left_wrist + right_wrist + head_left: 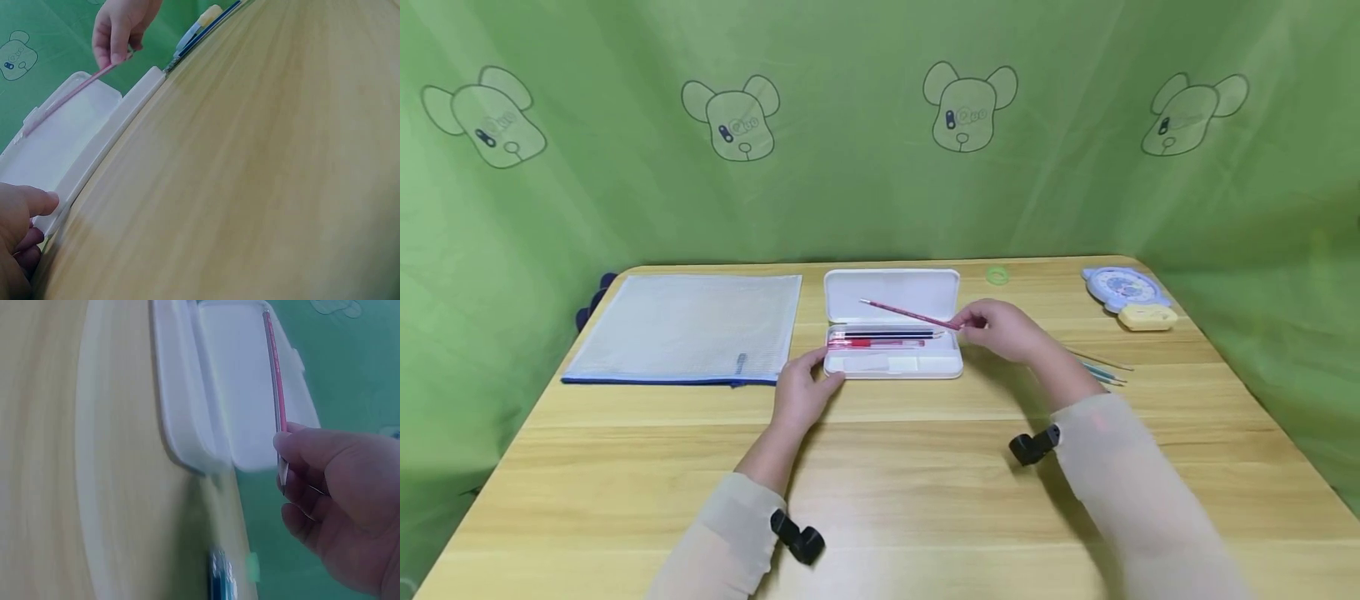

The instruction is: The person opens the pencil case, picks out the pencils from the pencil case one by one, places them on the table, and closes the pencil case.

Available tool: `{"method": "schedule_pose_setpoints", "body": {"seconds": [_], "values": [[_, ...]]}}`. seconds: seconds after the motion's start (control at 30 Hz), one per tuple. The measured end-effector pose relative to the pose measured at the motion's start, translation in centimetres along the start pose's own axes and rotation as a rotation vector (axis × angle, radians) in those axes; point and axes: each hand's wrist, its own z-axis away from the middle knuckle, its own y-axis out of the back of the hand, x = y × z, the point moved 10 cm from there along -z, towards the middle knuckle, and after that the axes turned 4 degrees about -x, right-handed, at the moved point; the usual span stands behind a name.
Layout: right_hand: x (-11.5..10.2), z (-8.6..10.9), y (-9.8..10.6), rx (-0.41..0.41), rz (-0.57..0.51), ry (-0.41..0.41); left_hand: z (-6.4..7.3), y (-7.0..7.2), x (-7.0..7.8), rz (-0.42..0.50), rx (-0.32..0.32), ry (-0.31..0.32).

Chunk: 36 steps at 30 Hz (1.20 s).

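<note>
A white pencil case (925,367) lies with its lid (891,283) raised at the back. Inside are dark pencils (887,335) and a red pen (880,343). At the case's left front corner, my left hand (801,392) holds on with thumb and curled fingers; its thumb (40,201) presses the edge in the left wrist view. My right hand (1003,331) pinches a red pencil (910,314) near its sharpened tip, above the right part of the case. In the right wrist view the red pencil (277,375) slants across the lid, its point beside the fingers.
Left of the case lies a mesh zip pouch (692,329) with a blue edge. Several loose pencils (1105,373) lie right of the right wrist. A blue clock-like toy (1123,286), a yellow eraser-like block (1147,317) and a green ring (997,276) sit toward the back right.
</note>
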Motion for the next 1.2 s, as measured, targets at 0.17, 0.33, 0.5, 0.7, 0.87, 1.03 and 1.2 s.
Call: {"method": "schedule_pose_setpoints", "body": {"seconds": [0.17,0.33,0.5,0.7,0.87,1.03,1.2], "values": [[1.5,2.4,1.5,0.025,0.008,-0.036,0.0,0.1,0.0,-0.004,0.003,-0.008],[3.5,4.9,3.0,0.07,0.044,-0.06,0.0,0.2,-0.1,-0.006,0.007,-0.005],[5.6,7.5,4.4,0.105,0.07,-0.082,0.0,0.1,-0.2,-0.004,0.003,0.0],[7.9,10.5,5.2,0.127,0.106,-0.091,0.0,0.1,-0.1,-0.001,-0.001,0.003],[9.5,12.4,5.1,0.136,0.134,-0.103,0.0,0.1,-0.1,-0.001,-0.003,0.004],[11.1,13.7,4.4,0.1,0.134,-0.145,0.1,0.1,0.1,0.006,0.002,-0.005],[12.4,14.6,3.9,0.091,0.147,-0.179,0.1,0.0,0.2,0.003,-0.001,-0.006]]}}
